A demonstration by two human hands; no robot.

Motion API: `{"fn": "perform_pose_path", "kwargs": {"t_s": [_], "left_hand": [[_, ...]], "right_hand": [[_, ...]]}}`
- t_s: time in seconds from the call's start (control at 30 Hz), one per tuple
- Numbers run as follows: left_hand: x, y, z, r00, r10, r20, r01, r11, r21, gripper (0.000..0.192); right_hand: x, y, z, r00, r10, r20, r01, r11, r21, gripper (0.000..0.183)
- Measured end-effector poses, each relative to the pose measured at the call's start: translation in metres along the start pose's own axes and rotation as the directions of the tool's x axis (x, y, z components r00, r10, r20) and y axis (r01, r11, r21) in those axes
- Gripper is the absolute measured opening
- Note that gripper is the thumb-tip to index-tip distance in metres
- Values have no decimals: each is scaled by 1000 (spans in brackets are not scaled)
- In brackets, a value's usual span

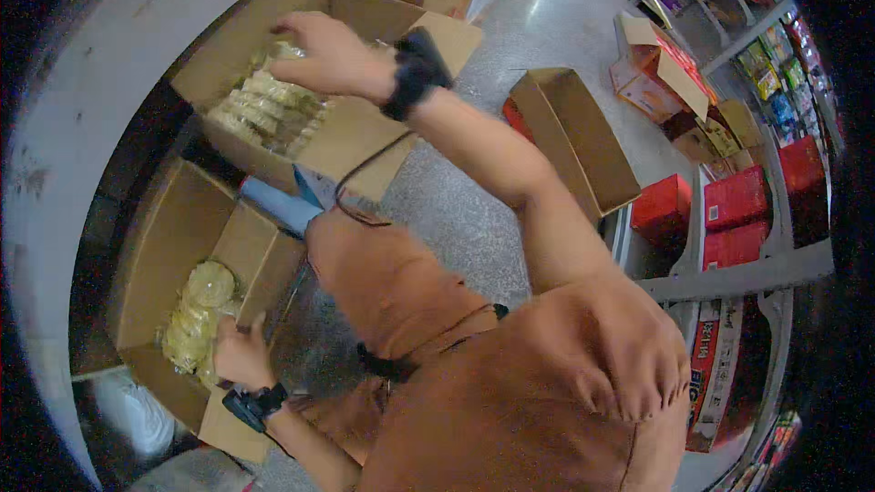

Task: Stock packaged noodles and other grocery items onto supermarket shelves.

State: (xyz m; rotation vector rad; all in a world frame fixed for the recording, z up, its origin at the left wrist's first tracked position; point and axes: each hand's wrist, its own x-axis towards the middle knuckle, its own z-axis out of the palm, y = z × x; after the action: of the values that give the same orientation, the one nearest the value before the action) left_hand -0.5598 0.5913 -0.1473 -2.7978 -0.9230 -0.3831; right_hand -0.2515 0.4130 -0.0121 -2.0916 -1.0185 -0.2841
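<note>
My right hand (pixel 325 55) is over the upper cardboard box (pixel 256 34), its thumb and fingers apart around the top of a clear-wrapped pack. Rows of pale yellow packs (pixel 263 106) in clear plastic lie in that box. My left hand (pixel 243 352) reaches into the lower cardboard box (pixel 164 239), at the edge of a few yellow round wrapped packs (pixel 195 328). Its thumb is raised; its other fingers are partly hidden against the packs, so a grip cannot be made out. Black bands with devices are on both wrists, and a dark cable hangs by the right one.
An open cardboard box (pixel 574 140) stands on the grey floor (pixel 458 198) behind my right arm. Metal shelving (pixel 738 273) with red boxes (pixel 735 198) runs along the right. A blue cylindrical object (pixel 280 205) is between the two packing boxes. A pale surface (pixel 48 171) borders the left.
</note>
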Motion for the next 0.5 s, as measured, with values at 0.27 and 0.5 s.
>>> {"fn": "perform_pose_path", "kwargs": {"t_s": [0.27,0.5], "left_hand": [[-12,7,-10,992,-51,115,62,994,-93,32],[-55,37,11,995,-80,-60,73,992,-106,15]], "right_hand": [[-86,-118,-141,737,38,675,163,959,-232,46],[-20,-195,-15,524,-318,790,519,855,0,46]]}}
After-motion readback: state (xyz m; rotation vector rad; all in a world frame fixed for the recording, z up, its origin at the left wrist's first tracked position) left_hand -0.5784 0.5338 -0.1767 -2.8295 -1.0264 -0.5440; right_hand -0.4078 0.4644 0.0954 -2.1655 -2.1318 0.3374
